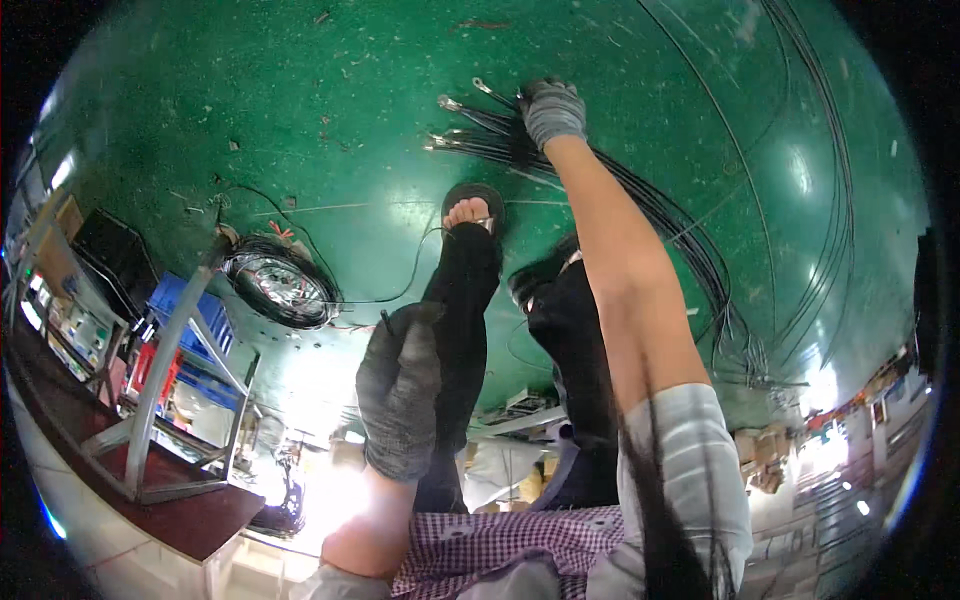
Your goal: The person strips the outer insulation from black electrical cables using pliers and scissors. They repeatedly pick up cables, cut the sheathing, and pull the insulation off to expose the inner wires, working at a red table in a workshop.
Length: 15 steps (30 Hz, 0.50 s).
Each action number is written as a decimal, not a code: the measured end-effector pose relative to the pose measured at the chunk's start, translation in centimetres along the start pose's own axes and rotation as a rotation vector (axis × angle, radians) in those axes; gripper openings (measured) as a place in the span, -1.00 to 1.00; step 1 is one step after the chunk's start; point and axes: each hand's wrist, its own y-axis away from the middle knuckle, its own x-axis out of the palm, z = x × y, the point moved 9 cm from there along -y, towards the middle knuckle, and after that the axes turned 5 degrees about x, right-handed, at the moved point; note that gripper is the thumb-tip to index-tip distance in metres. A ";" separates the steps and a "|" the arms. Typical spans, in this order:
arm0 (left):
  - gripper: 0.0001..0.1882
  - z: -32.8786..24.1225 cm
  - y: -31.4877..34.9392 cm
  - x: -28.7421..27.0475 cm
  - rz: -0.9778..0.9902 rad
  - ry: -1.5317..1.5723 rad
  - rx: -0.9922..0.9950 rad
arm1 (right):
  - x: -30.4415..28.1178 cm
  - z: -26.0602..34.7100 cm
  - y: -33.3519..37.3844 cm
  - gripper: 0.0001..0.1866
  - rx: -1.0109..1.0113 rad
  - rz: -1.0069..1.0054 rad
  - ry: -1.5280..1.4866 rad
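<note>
My right hand [555, 112], in a grey knit glove, reaches far down to the floor, its fingers closed at a bundle of black cables [640, 190]. Silvery metal lugs [449, 103] tip the cable ends, fanned out to the left of this hand. A dark wrap [522, 142] shows around the bundle just beside it. My left hand [400, 390], also gloved in grey, hangs near my left leg with its fingers curled. A small dark tip [385, 318] sticks out by those fingers; what it belongs to is unclear.
On the green floor [340, 120] a coil of dark cable [280, 282] lies at the left, by a metal-legged table frame [150, 420]. Blue crates [195, 310] stand behind that frame. More long black cables [835, 130] curve across the right side. My sandalled foot [470, 212] is near the lugs.
</note>
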 end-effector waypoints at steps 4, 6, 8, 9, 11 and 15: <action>-0.68 0.4 -0.6 -1.2 -0.069 0.175 -0.031 | -1.7 3.9 5.6 -0.63 -0.169 0.195 -0.658; -0.67 -1.3 -0.8 -2.5 -0.239 -0.026 0.124 | -1.5 7.9 12.8 -0.65 -0.438 0.378 -0.821; -0.66 -1.5 -0.5 -0.6 -0.106 0.005 0.138 | -6.3 9.9 21.4 -0.72 -0.713 0.350 -0.766; -0.66 -1.5 -0.4 0.2 -0.043 0.010 0.153 | -9.3 10.3 22.8 -0.69 -0.583 0.590 -0.937; -0.70 -1.2 0.8 2.9 0.064 0.381 -0.023 | -12.6 9.4 24.5 -0.64 -0.309 0.888 -1.263; -0.81 -3.0 1.6 6.9 0.273 0.345 0.013 | -14.0 6.8 22.6 -0.62 -0.355 0.819 -1.224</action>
